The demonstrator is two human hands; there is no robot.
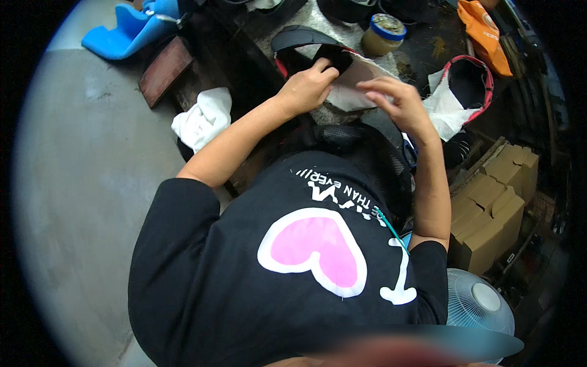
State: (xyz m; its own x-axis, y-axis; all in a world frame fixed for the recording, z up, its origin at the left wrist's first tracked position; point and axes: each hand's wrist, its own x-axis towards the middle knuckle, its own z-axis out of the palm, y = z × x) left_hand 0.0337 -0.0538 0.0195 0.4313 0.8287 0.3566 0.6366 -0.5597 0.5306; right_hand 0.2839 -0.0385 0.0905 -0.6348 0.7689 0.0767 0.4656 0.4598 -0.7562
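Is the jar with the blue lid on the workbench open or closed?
Closed: the blue lid sits on top of the jar.

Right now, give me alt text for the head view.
Both hands work a black shoe upper with white lining on a cluttered bench: left hand pinches its edge, right hand hovers open. A jar stands behind.

Blue-lidded jar (pixel 383 33), white rag (pixel 203 117), cardboard boxes (pixel 492 211), pale fan (pixel 480 304), blue plastic piece (pixel 128 30), orange bag (pixel 486 33).
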